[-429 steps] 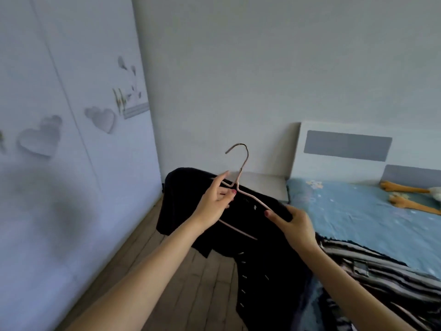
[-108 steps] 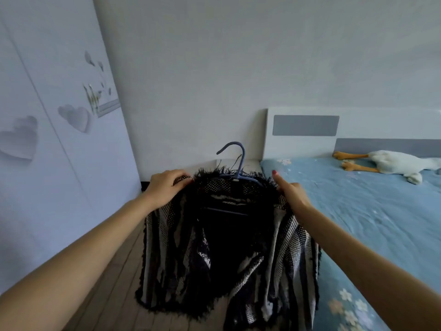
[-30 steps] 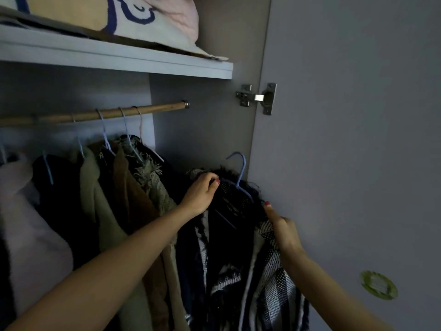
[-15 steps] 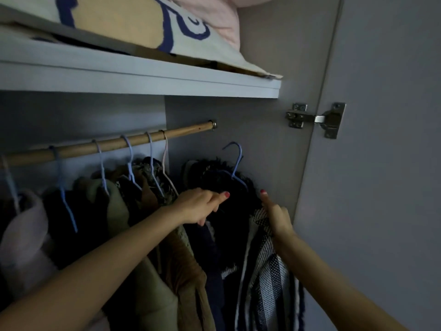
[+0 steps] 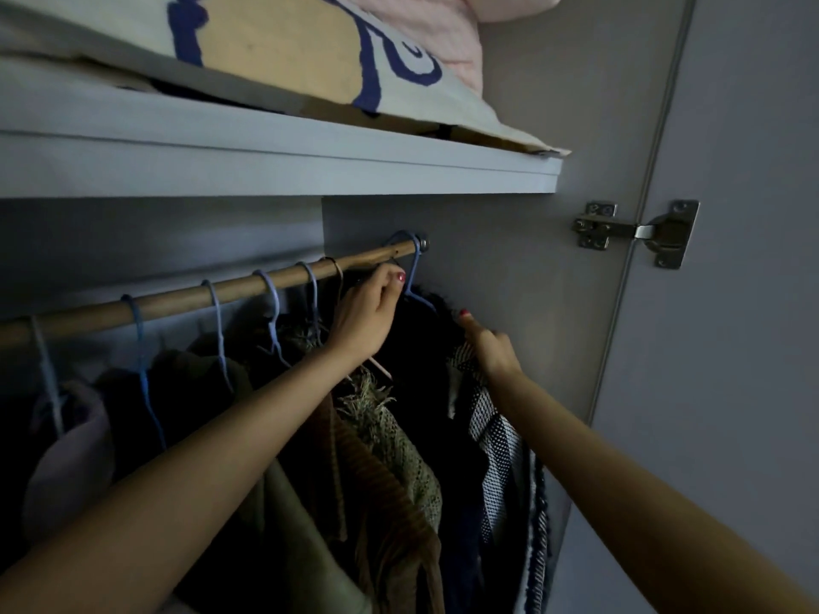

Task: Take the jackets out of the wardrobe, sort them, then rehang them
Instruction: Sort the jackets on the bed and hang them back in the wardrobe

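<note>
Seven hanger hooks (image 5: 270, 288) over one wooden rail (image 5: 177, 301); two hands (image 5: 368, 321); one hinge (image 5: 638, 230); one shelf (image 5: 274, 166).

A home bedroom wardrobe: a round wooden clothes rail (image 5: 186, 300) carries coats on thin blue wire hangers (image 5: 144, 361), folded patterned bedding (image 5: 283, 51) lies on the white shelf (image 5: 310, 170), and a steel door hinge (image 5: 638, 230) shows.

Lighting: dim interior, daylight entering from the upper left, brightest on the pale grey wardrobe shelf (image 5: 283, 166) and patterned cream bedding (image 5: 283, 51) above. Hanging dark garments (image 5: 425, 392) sat in deep shadow, detail lost. Forearms were softly lit. Wide-angle lens bowed the wooden hanging rail (image 5: 212, 292). Slight softness at the edges; no glare.
</note>
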